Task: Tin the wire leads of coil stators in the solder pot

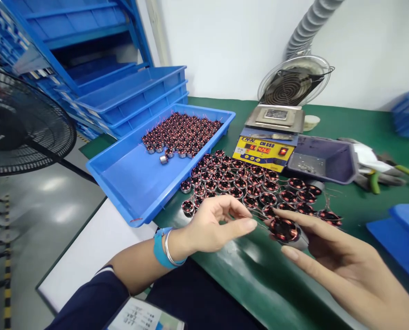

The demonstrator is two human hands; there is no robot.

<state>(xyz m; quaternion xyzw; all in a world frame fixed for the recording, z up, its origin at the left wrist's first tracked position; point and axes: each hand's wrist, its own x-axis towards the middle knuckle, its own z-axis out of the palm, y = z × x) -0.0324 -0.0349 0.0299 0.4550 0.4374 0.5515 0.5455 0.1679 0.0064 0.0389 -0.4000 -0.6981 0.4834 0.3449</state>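
Note:
A wound motor stator (287, 230), with copper coils on a black core and a silver metal ring, is in my right hand (342, 261). The thumb and fingers grip its ring from the sides. My left hand (220, 224) is just left of it, thumb and index finger brought close together at the stator's thin wire leads (259, 221). The leads appear pinched there, though the contact is hard to make out. Behind both hands, many similar stators (239, 181) stand packed together on the green table (245, 261).
A blue tray (129, 178) at left holds more stators. At the back stand a yellow solder pot (261, 151) with a digital display, a round fume hood (290, 85) and a dark purple bin (342, 160). Pliers (374, 181) lie right. A fan (22, 123) stands far left.

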